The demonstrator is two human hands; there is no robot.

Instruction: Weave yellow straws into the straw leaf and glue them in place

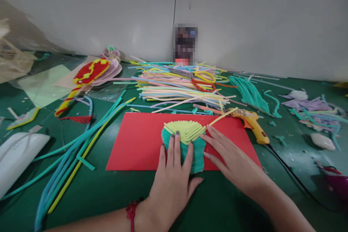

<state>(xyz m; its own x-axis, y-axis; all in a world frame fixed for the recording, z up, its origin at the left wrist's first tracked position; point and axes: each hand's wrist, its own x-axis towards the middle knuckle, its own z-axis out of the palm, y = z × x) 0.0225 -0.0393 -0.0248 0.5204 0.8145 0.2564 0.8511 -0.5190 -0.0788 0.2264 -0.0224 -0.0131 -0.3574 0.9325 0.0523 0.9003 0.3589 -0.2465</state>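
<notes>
A panel of green and yellow pipe cleaners lies on a red card in front of me, its yellow strips laid in a V pattern over the green ones. My left hand rests flat on the panel with its fingers spread. At the panel's right edge, my right hand has its fingers stretched out, the fingertips touching the edge near a loose yellow pipe cleaner that sticks out up to the right. My fingertips cover part of the panel.
Behind the card is a pile of pastel pipe cleaners with scissors on top. A yellow glue gun lies right, its cord trailing forward. Left are a red-and-yellow fan, long blue and green pipe cleaners and a white object.
</notes>
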